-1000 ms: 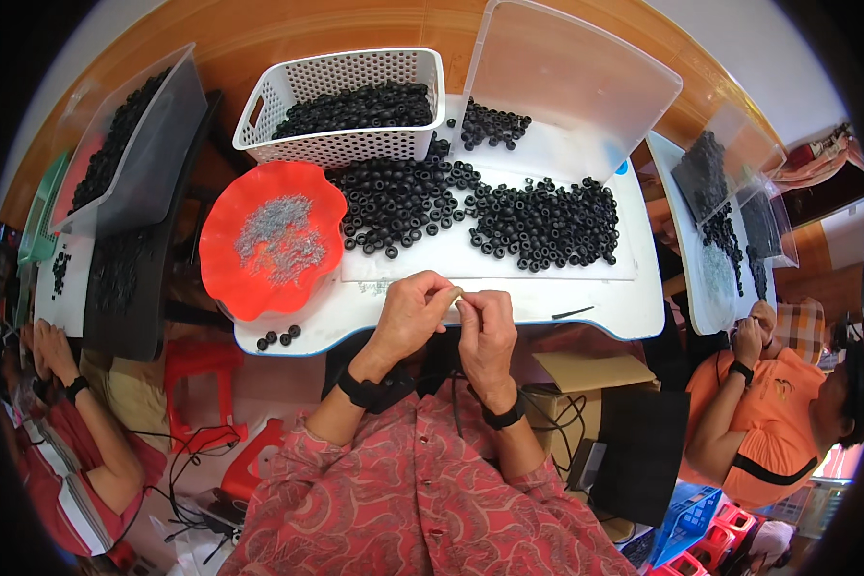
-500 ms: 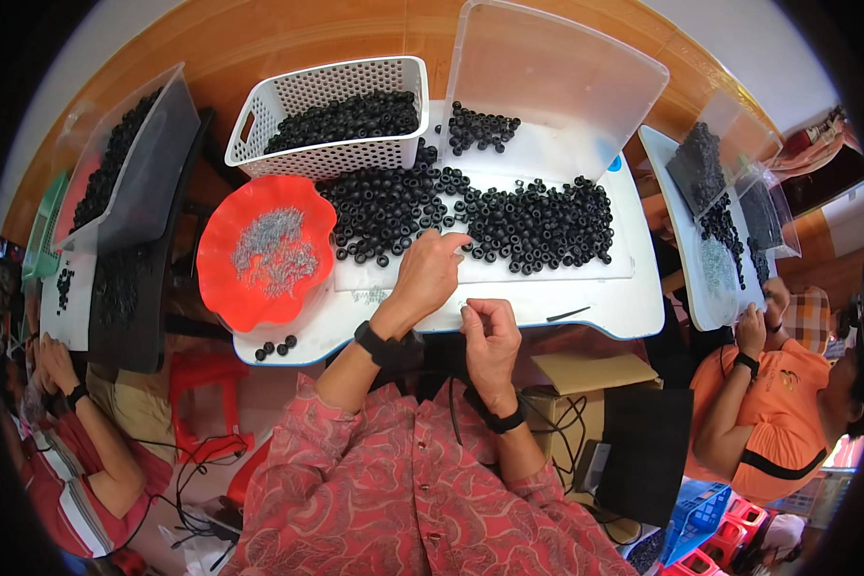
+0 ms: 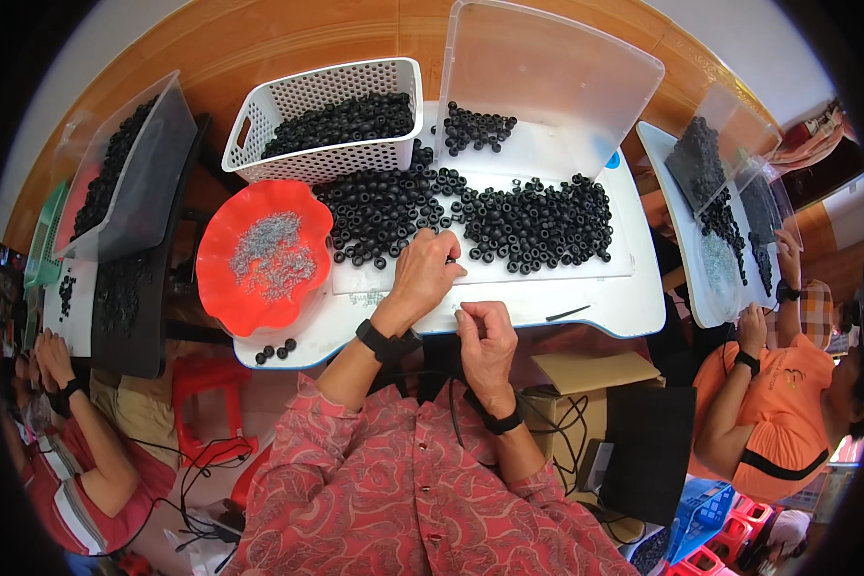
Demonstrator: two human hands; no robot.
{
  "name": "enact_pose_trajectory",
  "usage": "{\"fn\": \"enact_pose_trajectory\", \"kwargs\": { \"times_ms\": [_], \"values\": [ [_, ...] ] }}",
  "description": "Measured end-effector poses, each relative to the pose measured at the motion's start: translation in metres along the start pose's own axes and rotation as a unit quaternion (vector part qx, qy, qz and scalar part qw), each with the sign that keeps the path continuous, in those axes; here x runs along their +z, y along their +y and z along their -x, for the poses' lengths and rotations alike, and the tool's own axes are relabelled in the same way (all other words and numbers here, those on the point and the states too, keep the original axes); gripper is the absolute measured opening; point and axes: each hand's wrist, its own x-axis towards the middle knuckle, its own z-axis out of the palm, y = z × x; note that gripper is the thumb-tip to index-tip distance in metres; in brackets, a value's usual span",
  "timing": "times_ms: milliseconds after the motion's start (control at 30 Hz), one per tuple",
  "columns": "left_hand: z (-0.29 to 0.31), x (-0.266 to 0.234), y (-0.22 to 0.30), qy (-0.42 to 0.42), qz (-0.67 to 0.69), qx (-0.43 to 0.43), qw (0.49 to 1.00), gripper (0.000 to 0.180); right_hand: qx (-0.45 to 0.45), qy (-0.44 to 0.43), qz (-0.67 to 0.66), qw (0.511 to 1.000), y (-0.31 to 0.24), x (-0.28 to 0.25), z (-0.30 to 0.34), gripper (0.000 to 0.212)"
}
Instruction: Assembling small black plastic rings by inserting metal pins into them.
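White tabletop point(image 3: 616, 301), right hand point(image 3: 488, 348) by front edge point(image 3: 628, 335)

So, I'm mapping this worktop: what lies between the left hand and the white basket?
In the head view, a loose heap of black rings lies between the left hand and the white basket.

No readable text from where I stand | co-worker's orange shirt point(image 3: 754, 427), at right: small golden emblem point(image 3: 794, 377), any lettering too small to make out | white table point(image 3: 634, 300), just right of the red bowl point(image 3: 217, 252): faint grey marks point(image 3: 364, 299), possibly writing or loose bits, I can't tell
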Motion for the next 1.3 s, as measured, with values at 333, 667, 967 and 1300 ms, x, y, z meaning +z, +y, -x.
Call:
{"fn": "enact_pose_trajectory", "kwargs": {
  "times_ms": [333,667,967,1300],
  "values": [
    [0.023,-0.022,-0.004,-0.037,0.276,-0.130,0.952,0.023,0.047,0.010,-0.063,0.997,0.002,0.000,0.000,0.007],
    [0.070,-0.037,-0.004,-0.067,0.679,-0.182,0.708,0.026,0.074,-0.004,-0.131,0.989,-0.020,-0.003,0.000,0.010],
    [0.090,-0.026,-0.003,-0.062,0.730,-0.156,0.662,0.028,0.017,-0.025,-0.127,0.991,-0.044,-0.007,-0.003,0.009],
    [0.095,-0.030,0.000,-0.063,0.695,-0.153,0.700,0.025,-0.037,-0.043,-0.050,0.997,-0.046,-0.006,-0.004,0.009]
  ]
}}
